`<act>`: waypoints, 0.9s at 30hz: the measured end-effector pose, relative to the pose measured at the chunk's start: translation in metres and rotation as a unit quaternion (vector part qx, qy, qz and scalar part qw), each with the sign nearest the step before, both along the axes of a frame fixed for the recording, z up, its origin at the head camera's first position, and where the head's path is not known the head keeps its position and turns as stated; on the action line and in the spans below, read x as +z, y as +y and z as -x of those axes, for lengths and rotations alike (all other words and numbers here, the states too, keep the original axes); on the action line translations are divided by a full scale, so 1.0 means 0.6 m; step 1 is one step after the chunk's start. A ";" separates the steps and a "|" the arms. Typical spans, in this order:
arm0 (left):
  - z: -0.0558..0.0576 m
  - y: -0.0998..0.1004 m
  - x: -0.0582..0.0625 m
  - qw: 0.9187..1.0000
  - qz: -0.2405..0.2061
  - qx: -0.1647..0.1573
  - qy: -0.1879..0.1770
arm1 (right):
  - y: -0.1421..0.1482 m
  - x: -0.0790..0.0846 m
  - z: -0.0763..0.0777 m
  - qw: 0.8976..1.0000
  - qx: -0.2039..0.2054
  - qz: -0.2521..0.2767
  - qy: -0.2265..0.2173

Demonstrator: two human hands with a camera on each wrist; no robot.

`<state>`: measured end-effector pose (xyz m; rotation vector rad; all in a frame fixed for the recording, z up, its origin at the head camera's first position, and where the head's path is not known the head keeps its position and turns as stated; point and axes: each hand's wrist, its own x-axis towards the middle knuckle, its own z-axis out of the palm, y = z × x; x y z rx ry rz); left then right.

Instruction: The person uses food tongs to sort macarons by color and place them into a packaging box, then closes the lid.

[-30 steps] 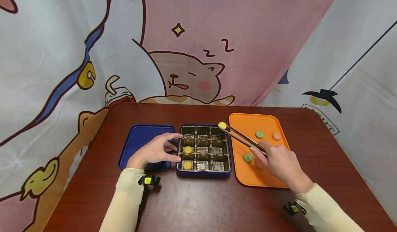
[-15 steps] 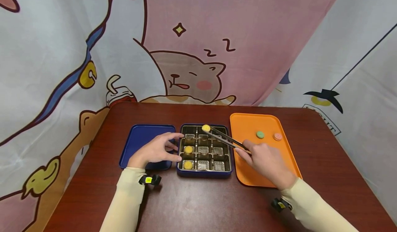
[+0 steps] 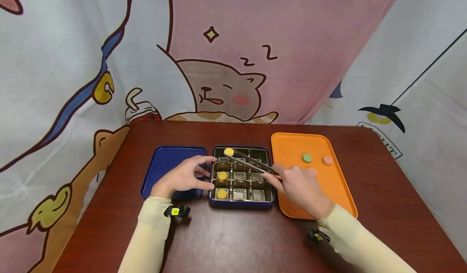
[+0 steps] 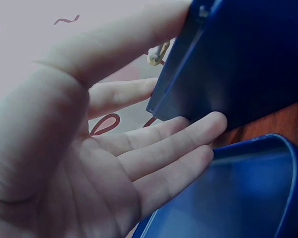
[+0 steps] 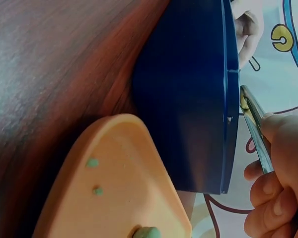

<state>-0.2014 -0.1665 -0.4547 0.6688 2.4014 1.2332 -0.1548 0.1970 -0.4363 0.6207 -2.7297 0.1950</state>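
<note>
My right hand (image 3: pixel 297 188) grips metal tongs (image 3: pixel 255 167) that reach leftward across a dark-blue tin (image 3: pixel 240 204) with a divided tray inside. Between the tong tips a yellow macaron (image 3: pixel 229 152) hangs over the back-left compartment. Two more yellow macarons lie in the left column, one in the middle compartment (image 3: pixel 222 176) and one in the front compartment (image 3: pixel 221 194). My left hand (image 3: pixel 182 178) spreads thumb and fingers along the tin's left side, with fingertips at its wall in the left wrist view.
An orange tray (image 3: pixel 337 192) right of the tin bears a green macaron (image 3: pixel 307 158) and pink macarons (image 3: pixel 327 160); my right hand partly covers it. Green crumbs (image 5: pixel 92 162) dot its corner. A blue lid (image 3: pixel 160 159) lies under my left hand. A printed curtain hangs behind the table.
My right hand has moved left with the tongs, carrying the yellow macaron from the orange tray's edge across to the tin's back-left compartment. My left hand has stayed at the tin.
</note>
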 end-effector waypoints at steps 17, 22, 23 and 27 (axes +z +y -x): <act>0.003 0.002 0.005 1.000 -0.002 -0.002 0.000 | -0.010 0.002 0.006 1.000 0.004 0.007 -0.020; 0.002 0.001 0.003 1.000 -0.001 0.000 -0.002 | -0.010 0.002 0.005 0.999 0.005 0.016 -0.028; 0.001 0.001 0.003 1.000 -0.001 0.000 -0.002 | -0.009 0.001 0.004 0.999 0.006 0.017 -0.030; 0.000 0.001 0.003 1.000 -0.002 0.001 -0.003 | -0.008 0.000 0.003 0.999 0.007 0.015 -0.032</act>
